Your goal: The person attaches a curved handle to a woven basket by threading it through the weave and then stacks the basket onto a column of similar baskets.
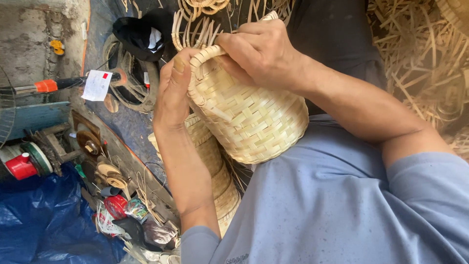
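Surroundings: a blue plastic sheet (44, 225) covers the lower left corner of the view. Beside it lie a red cap (20, 167), several round wooden discs (110, 175) and a heap of small wrapped packets (129, 215). A tool with an orange and black handle (53, 85) lies at the left edge, with a white paper tag (96, 85) just beside it. A black cloth (141, 32) sits near the top, over a round metal frame (128, 80). Loose cane strips (420, 63) are piled at the upper right. A stack of finished woven baskets (215, 171) stands directly under the work, partly hidden by the left forearm.

Work piece: a small woven basket (254, 122) is held in front of the person's blue shirt (332, 205), tilted, with its rim toward the hands and its closed bottom toward the shirt. Unwoven strip ends (195, 32) project from the rim.

Grip: the left hand (173, 93) lies against the outside of the rim, thumb pressed on the rim band, fingers hidden behind the basket wall. The right hand (261, 51) is closed over the top of the rim, fingers curled onto the braided edge. Both hands touch the basket at the rim; the body of the basket hangs free below and between them.
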